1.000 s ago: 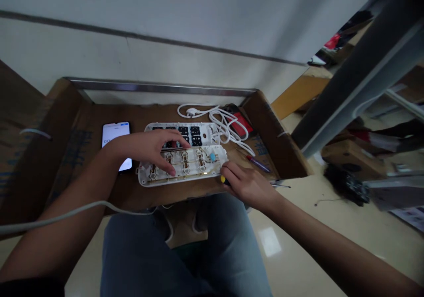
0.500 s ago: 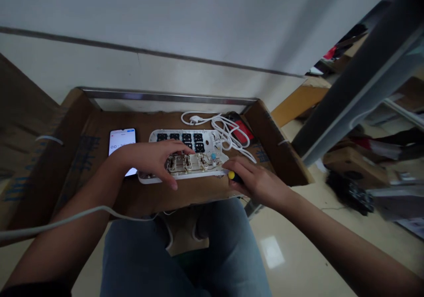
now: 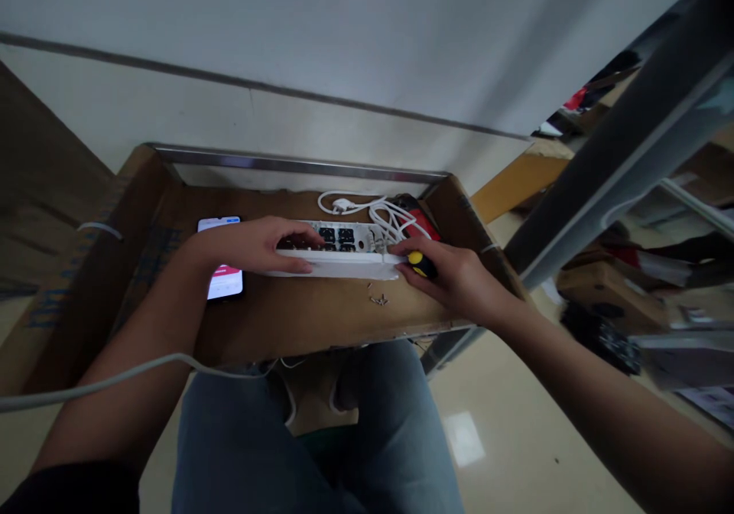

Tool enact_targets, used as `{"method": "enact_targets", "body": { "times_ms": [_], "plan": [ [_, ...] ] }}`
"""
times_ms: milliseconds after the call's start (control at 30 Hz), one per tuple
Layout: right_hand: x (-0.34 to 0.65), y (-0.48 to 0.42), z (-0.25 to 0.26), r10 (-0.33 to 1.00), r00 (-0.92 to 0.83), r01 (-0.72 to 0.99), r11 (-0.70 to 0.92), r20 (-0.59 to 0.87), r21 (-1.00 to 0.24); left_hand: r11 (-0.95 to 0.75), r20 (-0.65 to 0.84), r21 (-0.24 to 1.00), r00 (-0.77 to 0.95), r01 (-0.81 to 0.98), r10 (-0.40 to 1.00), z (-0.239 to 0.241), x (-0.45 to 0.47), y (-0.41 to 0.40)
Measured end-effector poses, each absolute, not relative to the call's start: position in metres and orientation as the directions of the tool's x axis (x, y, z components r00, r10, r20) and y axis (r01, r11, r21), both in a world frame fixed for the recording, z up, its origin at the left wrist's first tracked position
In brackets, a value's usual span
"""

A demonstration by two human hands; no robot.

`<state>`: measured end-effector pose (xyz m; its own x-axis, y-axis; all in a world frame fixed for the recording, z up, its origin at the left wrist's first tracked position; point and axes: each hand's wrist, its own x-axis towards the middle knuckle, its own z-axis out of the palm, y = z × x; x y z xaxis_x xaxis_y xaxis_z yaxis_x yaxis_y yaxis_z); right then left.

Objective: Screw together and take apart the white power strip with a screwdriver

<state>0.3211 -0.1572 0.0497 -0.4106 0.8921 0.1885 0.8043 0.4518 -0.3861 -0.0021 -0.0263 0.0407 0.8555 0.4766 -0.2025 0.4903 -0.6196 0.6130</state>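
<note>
A white power strip lies in two halves on a cardboard-lined tray [image 3: 298,323]. Its socket half [image 3: 344,236] lies flat, and the back half [image 3: 338,265] stands tilted up on edge against it. My left hand [image 3: 252,245] grips the back half from the left, fingers over its top edge. My right hand [image 3: 444,273] is closed on a yellow and black screwdriver [image 3: 421,263] and touches the back half's right end. A few loose screws [image 3: 378,299] lie on the cardboard just in front.
A phone [image 3: 222,278] with a lit screen lies left of the strip. The strip's white cord [image 3: 378,212] coils at the back, beside a red and black object [image 3: 421,219]. A grey cable [image 3: 115,376] crosses my left arm. Metal shelving [image 3: 619,139] rises on the right.
The back half has swung up from lying open, inner side up, to standing on edge against the socket half. My right hand moved up and right with the screwdriver. The screws came into view.
</note>
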Motion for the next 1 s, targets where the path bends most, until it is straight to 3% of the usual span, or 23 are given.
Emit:
{"method": "enact_targets", "body": {
  "times_ms": [167, 300, 500, 733, 1000],
  "plan": [
    [0.318, -0.143, 0.054, 0.945, -0.271, 0.792, 0.327, 0.183, -0.516, -0.608, -0.257, 0.565, 0.819, 0.558, 0.512, 0.045, -0.01, -0.021],
    [0.318, -0.13, 0.056, 0.974, -0.164, 0.733, 0.227, 0.156, -0.642, -0.554, -0.23, 0.615, 0.8, 0.56, 0.554, 0.041, -0.015, -0.014],
    [0.326, -0.103, 0.05, 0.996, -0.093, 0.583, 0.051, -0.005, -0.811, -0.535, -0.167, 0.653, 0.79, 0.537, 0.59, 0.031, -0.014, -0.01],
    [0.326, -0.093, 0.045, 0.987, -0.082, 0.507, -0.081, -0.141, -0.858, -0.554, -0.116, 0.65, 0.788, 0.52, 0.604, 0.023, -0.008, -0.008],
    [0.322, -0.094, 0.039, 0.991, -0.013, 0.478, -0.114, -0.137, -0.871, -0.55, -0.109, 0.649, 0.78, 0.526, 0.617, 0.02, -0.007, -0.007]
  ]
}}
